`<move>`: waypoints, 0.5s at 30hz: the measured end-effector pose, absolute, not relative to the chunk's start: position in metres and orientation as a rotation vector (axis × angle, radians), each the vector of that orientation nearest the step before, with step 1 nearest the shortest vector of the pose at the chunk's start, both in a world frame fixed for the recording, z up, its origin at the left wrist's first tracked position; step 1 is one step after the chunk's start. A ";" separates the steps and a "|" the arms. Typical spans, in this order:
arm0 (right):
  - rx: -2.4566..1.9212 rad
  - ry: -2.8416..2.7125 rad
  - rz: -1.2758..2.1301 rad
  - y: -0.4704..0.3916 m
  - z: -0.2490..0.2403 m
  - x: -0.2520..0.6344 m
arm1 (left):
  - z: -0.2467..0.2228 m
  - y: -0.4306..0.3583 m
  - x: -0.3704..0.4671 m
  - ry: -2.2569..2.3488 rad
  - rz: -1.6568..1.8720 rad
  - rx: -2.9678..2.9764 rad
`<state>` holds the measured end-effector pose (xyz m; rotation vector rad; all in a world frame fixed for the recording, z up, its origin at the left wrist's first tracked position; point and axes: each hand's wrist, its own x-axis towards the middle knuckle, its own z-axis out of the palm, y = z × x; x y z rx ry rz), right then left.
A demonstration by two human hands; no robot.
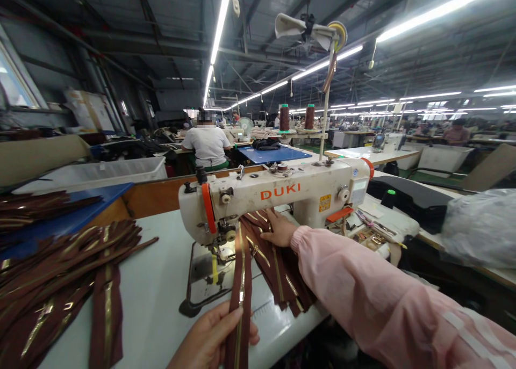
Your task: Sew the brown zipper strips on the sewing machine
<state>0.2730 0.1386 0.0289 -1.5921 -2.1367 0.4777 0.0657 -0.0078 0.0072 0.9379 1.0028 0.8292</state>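
A white sewing machine (266, 194) with orange trim stands across the middle of the table. My left hand (220, 334), at the bottom centre, is closed on a brown zipper strip (243, 267) with gold teeth, which runs up beside the needle area. Its fingers press the strip near the zipper pull. Under the machine arm, my right hand (278, 229) rests with spread fingers on a bundle of brown zipper strips (282, 275). What its fingertips touch among the strips is partly hidden. Another pile of brown zippers (107, 299) lies on the table at the left.
Brown thread cones (284, 117) stand behind the machine. A tray of small tools (373, 237) sits at its right, near a clear plastic bag (479, 226). A person in a white shirt (206, 143) sits ahead, beyond a wooden partition. A white bin (116, 173) is at the left.
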 end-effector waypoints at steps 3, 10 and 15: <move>-1.610 -2.168 0.526 0.140 0.026 0.271 | 0.006 -0.008 0.065 1.015 0.827 0.922; -1.484 -2.118 0.472 0.134 0.035 0.271 | 0.005 -0.007 0.065 0.995 0.822 0.923; -1.443 -2.019 0.522 0.144 0.036 0.271 | 0.004 -0.006 0.064 0.987 0.816 0.911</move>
